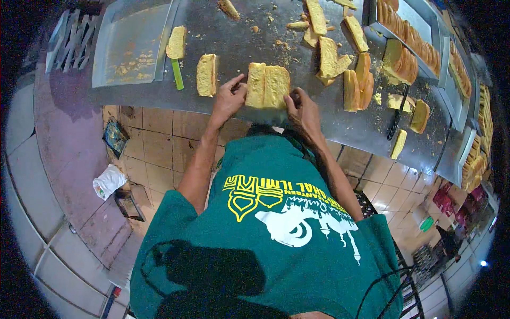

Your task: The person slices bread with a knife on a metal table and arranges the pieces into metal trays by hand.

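Two thick yellow bread slices, the left slice (256, 84) and the right slice (276, 87), lie side by side and touching near the front edge of a dark metal table (239, 44). My left hand (231, 95) is at the outer edge of the left slice, with index finger and thumb against its side. At the lower right corner of the other slice, my right hand (305, 108) has its thumb on the bread and its fingers curled. The pair sits between both hands. Another bread slice (206, 75) stands apart just left of my left hand.
Left are a metal tray (127, 44) with crumbs, a green strip (177, 74) and a bread piece (176, 42). To the right lie loose slices (328, 58), browned crust pieces (350, 91), a black-handled knife (397, 115) and a sliced loaf (399, 63). Bread-filled trays (438, 48) line the far right.
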A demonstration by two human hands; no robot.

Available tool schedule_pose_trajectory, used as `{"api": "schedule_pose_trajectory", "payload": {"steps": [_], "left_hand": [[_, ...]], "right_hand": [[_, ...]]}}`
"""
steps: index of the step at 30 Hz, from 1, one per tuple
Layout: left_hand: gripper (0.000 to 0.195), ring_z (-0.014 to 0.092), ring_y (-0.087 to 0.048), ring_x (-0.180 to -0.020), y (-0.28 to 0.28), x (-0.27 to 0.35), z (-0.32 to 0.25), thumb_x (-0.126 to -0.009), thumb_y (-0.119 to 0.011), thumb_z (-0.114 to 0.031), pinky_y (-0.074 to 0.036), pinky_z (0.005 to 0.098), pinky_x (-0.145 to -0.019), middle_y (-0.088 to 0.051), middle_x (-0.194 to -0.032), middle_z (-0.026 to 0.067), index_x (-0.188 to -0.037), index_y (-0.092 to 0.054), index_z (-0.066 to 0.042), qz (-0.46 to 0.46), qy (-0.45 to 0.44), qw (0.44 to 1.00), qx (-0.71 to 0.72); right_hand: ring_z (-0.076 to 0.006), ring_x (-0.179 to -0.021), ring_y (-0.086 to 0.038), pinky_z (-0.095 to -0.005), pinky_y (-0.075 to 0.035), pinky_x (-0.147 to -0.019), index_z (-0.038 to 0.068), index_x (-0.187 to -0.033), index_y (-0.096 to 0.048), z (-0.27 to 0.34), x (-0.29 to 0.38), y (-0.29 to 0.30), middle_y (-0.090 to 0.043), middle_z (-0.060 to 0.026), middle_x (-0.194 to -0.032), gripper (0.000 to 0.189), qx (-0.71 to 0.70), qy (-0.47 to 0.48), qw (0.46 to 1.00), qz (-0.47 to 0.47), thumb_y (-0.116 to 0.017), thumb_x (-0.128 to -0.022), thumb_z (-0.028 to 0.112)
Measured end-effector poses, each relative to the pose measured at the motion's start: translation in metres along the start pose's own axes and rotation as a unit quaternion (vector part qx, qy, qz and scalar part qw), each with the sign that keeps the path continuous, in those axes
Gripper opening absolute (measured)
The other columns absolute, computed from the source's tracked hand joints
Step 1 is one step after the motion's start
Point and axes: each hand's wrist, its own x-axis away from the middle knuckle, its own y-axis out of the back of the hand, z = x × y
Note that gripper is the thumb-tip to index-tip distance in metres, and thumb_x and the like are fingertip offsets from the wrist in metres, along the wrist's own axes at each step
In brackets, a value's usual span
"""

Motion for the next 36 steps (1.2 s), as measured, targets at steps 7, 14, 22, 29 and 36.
{"api": "schedule_pose_trajectory", "payload": {"steps": [7, 14, 22, 29, 36], "left_hand": [[0.038, 0.013, -0.067, -0.082, 0.010, 0.003, 0.002, -0.092, -0.070, -0.027, -0.055, 0.0274, -0.071, -0.072, -0.094, 0.0063, -0.120, -0.066, 0.000, 0.024, -0.006, 0.999, 0.046], [0.043, 0.013, -0.067, -0.084, 0.000, 0.000, -0.005, -0.086, -0.076, -0.027, -0.055, 0.0298, -0.075, -0.073, -0.092, 0.0090, -0.118, -0.068, 0.000, 0.024, -0.066, 0.997, -0.037], [0.034, 0.016, -0.064, -0.093, -0.021, 0.019, -0.037, -0.092, -0.072, -0.030, -0.056, 0.0321, -0.079, -0.068, -0.108, 0.0079, -0.109, -0.065, -0.001, 0.017, -0.035, 0.999, 0.038], [0.051, 0.021, -0.064, -0.102, -0.034, 0.023, -0.047, -0.101, -0.051, -0.049, -0.057, 0.0302, -0.073, -0.064, -0.127, 0.0089, -0.131, -0.060, -0.008, 0.021, 0.091, 0.989, 0.117], [0.058, 0.021, -0.064, -0.103, -0.038, 0.017, -0.043, -0.104, -0.040, -0.053, -0.054, 0.0331, -0.081, -0.067, -0.123, 0.0081, -0.136, -0.058, -0.008, 0.074, 0.058, 0.979, 0.179]], "right_hand": [[-0.0377, -0.094, -0.070, -0.0439, -0.055, -0.080, -0.002, -0.122, -0.062, -0.013, -0.006, 0.004, -0.070, -0.0260, -0.103, 0.040, -0.017, -0.066, 0.998, 0.014, -0.060, -0.097, 0.029], [-0.0368, -0.091, -0.071, -0.0424, -0.055, -0.079, 0.001, -0.117, -0.065, -0.007, -0.010, -0.004, -0.072, -0.0222, -0.102, 0.033, -0.061, -0.005, 0.998, 0.016, -0.066, -0.092, 0.024], [-0.0295, -0.087, -0.072, -0.0403, -0.057, -0.076, 0.000, -0.113, -0.062, 0.012, 0.000, -0.006, -0.072, -0.0200, -0.099, 0.036, -0.149, 0.022, 0.989, -0.012, -0.073, -0.088, 0.023], [-0.0433, -0.097, -0.061, -0.0479, -0.053, -0.079, -0.001, -0.132, -0.046, 0.027, -0.005, -0.025, -0.059, -0.0243, -0.107, 0.074, 0.032, 0.111, 0.992, -0.053, -0.082, -0.079, 0.037], [-0.0366, -0.110, -0.060, -0.0448, -0.051, -0.093, 0.001, -0.140, -0.042, 0.008, -0.024, -0.012, -0.059, -0.0222, -0.119, 0.080, -0.163, 0.074, 0.983, -0.026, -0.082, -0.078, 0.033]]}}
